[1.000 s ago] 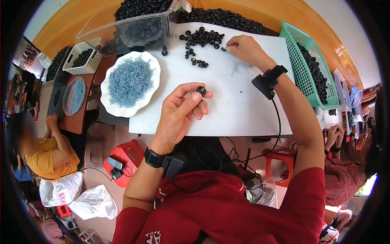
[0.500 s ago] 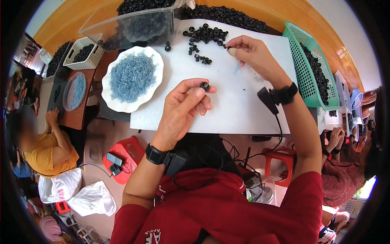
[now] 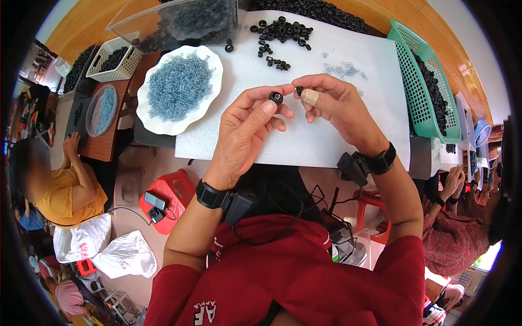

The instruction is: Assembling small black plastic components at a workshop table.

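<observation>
My left hand point(image 3: 243, 120) pinches a round black part with a hollow, ring-like end point(image 3: 276, 98) between thumb and forefinger, its open end turned up. Close beside it on the right, my right hand point(image 3: 338, 106) grips a smaller black piece point(image 3: 299, 91) at its fingertips. The two parts are near each other but apart. Both hands are over a white foam sheet point(image 3: 217, 142). Farther off on the sheet lies a pile of loose black parts point(image 3: 284, 31), and some tiny clear bluish pieces point(image 3: 343, 70) are scattered beyond my right hand.
A scalloped white plate point(image 3: 216, 92) heaped with small clear bluish pieces stands at left. Behind it is a clear plastic bin point(image 3: 173, 24) of black parts. A green basket point(image 3: 429, 129) of black parts stands at right. A person in yellow point(image 3: 70, 190) sits at left.
My right hand has come back from the black pile toward my left hand, bringing a small black piece. My left hand still holds its round part. The view has shifted slightly.
</observation>
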### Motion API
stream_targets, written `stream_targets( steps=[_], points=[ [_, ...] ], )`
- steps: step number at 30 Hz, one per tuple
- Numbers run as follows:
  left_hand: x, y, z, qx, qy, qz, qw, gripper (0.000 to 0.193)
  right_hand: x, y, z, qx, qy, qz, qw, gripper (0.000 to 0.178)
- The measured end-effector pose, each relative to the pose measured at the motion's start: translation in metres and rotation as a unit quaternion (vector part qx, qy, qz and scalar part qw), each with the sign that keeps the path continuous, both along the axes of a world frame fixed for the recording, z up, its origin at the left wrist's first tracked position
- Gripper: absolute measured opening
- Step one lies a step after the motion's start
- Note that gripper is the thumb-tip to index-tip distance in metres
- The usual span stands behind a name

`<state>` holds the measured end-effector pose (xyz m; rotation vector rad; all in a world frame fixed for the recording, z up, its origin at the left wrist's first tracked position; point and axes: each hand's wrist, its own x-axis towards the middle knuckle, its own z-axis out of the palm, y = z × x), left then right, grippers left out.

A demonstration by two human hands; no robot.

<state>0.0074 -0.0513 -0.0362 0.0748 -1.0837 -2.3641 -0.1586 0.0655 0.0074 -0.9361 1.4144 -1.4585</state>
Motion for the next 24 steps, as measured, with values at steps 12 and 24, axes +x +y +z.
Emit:
stream_targets(
  steps=[12, 24],
  points=[
    [-0.001, 0.003, 0.003, -0.038, -0.007, 0.008, 0.999, 0.025, 0.007, 0.002, -0.001, -0.033, 0.055, -0.045, 0.997, 0.022],
    [0.0, 0.002, 0.0, -0.029, -0.029, -0.004, 0.999, 0.024, 0.021, 0.004, 0.006, -0.034, 0.144, -0.08, 0.986, 0.019]
  ],
)
